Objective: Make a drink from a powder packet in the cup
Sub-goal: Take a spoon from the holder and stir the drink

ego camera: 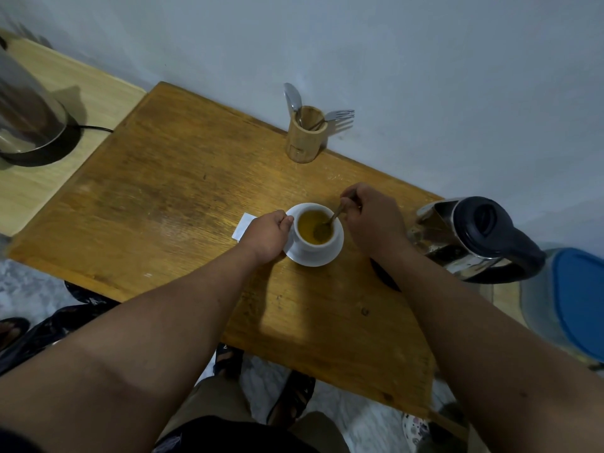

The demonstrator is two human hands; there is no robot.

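A white cup point(314, 244) full of yellow-brown liquid stands on a white saucer point(322, 258) near the middle of the wooden table point(170, 191). My left hand point(265, 237) grips the cup's left side. My right hand point(369, 217) pinches the handle of a spoon point(330, 220) whose bowl sits in the liquid. A white packet point(243, 225) lies flat on the table just left of my left hand, partly hidden by it.
A steel kettle with a black lid point(474, 237) stands right of the cup, close to my right wrist. A wooden holder point(305, 135) with a spoon and fork sits by the wall. Another kettle point(29, 116) stands on its base at far left. A blue-lidded container point(575, 299) is at right.
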